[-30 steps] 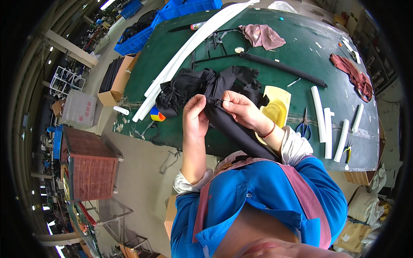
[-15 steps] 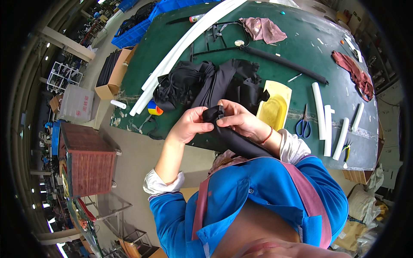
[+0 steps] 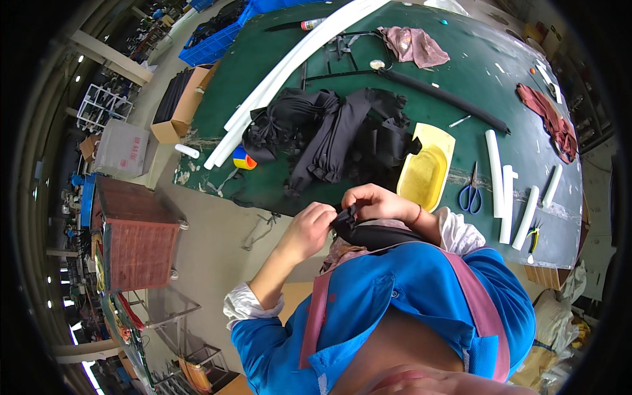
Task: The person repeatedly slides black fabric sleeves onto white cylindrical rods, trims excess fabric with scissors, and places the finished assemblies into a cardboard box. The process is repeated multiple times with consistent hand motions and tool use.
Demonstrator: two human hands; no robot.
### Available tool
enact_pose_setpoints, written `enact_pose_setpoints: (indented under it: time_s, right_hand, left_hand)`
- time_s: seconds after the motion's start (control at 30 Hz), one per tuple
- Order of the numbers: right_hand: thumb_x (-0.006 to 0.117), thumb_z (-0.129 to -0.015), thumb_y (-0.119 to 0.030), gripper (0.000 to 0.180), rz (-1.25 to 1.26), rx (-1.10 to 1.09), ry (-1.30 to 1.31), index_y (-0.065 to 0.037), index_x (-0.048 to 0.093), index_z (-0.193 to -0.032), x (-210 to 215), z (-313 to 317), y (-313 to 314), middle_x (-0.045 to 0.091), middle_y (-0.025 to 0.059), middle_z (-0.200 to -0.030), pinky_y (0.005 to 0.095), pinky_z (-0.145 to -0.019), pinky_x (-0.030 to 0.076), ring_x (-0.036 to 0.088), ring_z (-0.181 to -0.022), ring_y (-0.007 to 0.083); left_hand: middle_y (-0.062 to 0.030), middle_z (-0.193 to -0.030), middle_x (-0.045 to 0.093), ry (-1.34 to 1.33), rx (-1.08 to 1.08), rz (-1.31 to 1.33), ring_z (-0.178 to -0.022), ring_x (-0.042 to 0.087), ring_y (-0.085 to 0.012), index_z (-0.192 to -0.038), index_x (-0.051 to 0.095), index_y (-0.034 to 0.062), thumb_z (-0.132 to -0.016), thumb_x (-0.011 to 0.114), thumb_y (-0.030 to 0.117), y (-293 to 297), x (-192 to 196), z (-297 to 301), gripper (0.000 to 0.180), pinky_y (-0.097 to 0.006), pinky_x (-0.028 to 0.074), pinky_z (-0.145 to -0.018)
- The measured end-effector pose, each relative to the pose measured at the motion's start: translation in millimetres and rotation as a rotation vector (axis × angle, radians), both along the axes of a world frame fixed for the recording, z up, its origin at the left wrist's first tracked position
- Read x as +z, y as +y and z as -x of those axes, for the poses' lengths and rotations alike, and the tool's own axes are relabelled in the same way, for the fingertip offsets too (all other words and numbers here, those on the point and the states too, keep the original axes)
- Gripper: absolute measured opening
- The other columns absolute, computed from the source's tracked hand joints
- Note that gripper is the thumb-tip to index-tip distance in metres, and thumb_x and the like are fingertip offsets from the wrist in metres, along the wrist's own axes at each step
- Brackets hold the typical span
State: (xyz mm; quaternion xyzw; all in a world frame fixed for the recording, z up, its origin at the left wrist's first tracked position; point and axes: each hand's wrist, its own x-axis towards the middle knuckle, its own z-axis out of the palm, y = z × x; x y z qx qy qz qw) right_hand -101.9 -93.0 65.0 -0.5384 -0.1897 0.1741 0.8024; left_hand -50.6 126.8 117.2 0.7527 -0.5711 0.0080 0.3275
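Observation:
Close to my chest, at the table's near edge, both hands grip the gathered end of a black fabric sleeve [image 3: 345,222]. My left hand [image 3: 305,232] pinches it from the left, fingers curled. From the right, my right hand [image 3: 378,203] holds the same end between thumb and fingers. The dark, rounded length of the sleeve runs right from there beneath my right wrist; whether anything is inside it cannot be seen. Just beyond my hands lies a heap of black fabric sleeves [image 3: 329,141]. A yellow tray [image 3: 422,171] sits beside my right wrist.
On the green table [image 3: 257,72] lie long white foam tubes [image 3: 289,72], blue-handled scissors [image 3: 471,195], shorter white tubes [image 3: 495,172], a black padded tube [image 3: 447,102], a black metal frame [image 3: 342,59] and cloths [image 3: 413,46]. A brown wheeled cart [image 3: 139,240] stands left, on the floor.
Both hands have come down closer to my chest with the sleeve end. My left hand has turned so its back shows more. The heaped fabric behind is more exposed.

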Motion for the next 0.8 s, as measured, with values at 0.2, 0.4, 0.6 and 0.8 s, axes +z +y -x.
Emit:
enact_pose_setpoints:
  time_s: [0.2, 0.4, 0.6, 0.8]
  right_hand:
    - [0.065, -0.084, -0.004, 0.018, 0.182, -0.118, -0.308, -0.003, 0.055, -0.099, 7.6, 0.7, 0.6, 0.054, 0.0039, -0.103, 0.0237, -0.073, 0.045, 0.051, -0.085, 0.0084]
    - [0.069, -0.085, -0.020, 0.029, 0.050, -0.172, -0.243, -0.004, 0.049, -0.095, 5.4, 8.4, -0.6, 0.052, 0.0043, -0.101, 0.0251, -0.074, 0.045, 0.051, -0.089, 0.0089]
    - [0.074, -0.080, -0.028, 0.035, -0.048, -0.201, -0.163, -0.005, 0.048, -0.086, 0.0, 16.0, 4.5, 0.052, 0.0000, -0.085, 0.0230, -0.069, 0.043, 0.050, -0.080, 0.0068]
    - [0.071, -0.084, -0.021, 0.025, -0.467, -0.195, 0.085, -0.007, 0.050, -0.087, -10.1, 24.2, 18.4, 0.060, -0.0012, -0.086, 0.0203, -0.066, 0.046, 0.055, -0.076, 0.0041]
  left_hand:
    - [-0.0070, -0.073, 0.057, -0.184, 0.148, 0.161, -0.070, 0.053, -0.0284, -0.073, 0.049, 0.0058, -0.056, 0.065, -0.001, -9.2, -3.7, -1.7, 0.024, -0.036, 0.039, -0.064]
    - [-0.0096, -0.079, 0.059, 0.160, 0.191, 0.430, -0.080, 0.058, -0.0241, -0.082, 0.055, 0.0013, -0.063, 0.061, -0.005, -25.3, -26.2, 2.7, 0.021, -0.033, 0.046, -0.072]
    - [-0.0069, -0.075, 0.057, 0.514, 0.178, 0.458, -0.070, 0.057, -0.0164, -0.080, 0.053, 0.0014, -0.069, 0.063, -0.004, -21.6, -32.5, 15.2, 0.015, -0.027, 0.044, -0.061]
    - [0.0006, -0.080, 0.057, 1.075, 0.221, 0.643, -0.073, 0.054, -0.0054, -0.093, 0.054, 0.0015, -0.085, 0.057, -0.002, -35.3, -20.6, 45.8, 0.010, -0.020, 0.044, -0.063]
